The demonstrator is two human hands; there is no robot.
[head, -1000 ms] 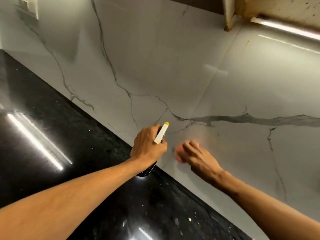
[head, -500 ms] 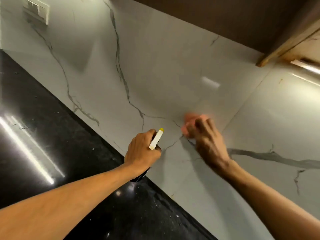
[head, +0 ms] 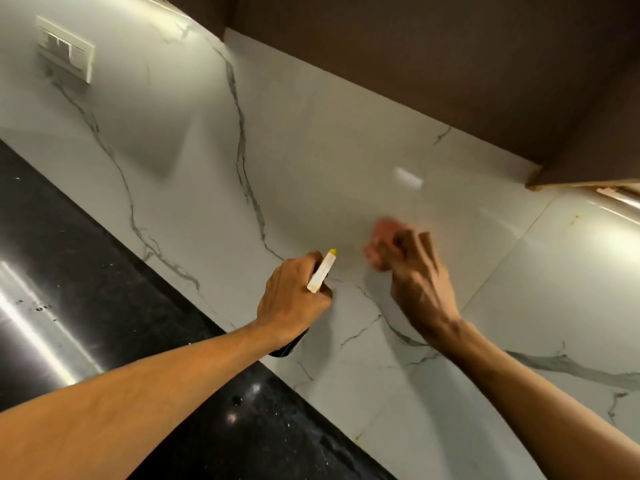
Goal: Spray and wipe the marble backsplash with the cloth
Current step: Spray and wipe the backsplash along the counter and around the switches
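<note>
At frame centre, the left hand (head: 292, 299) is clamping its fingers (head: 310, 259) round the spray bottle (head: 322, 273), nozzle aimed at the marble backsplash (head: 311, 150), ready to spray. Just right of it, the right hand (head: 419, 285) is pressing the pink cloth (head: 379, 244) to the marble with outstretched, blurred fingers (head: 420, 249), to wipe.

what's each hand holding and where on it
The left hand grips a spray bottle round its neck, below the white trigger head. The right hand presses a pink cloth to the marble backsplash; blur hides the exact hold.
</note>
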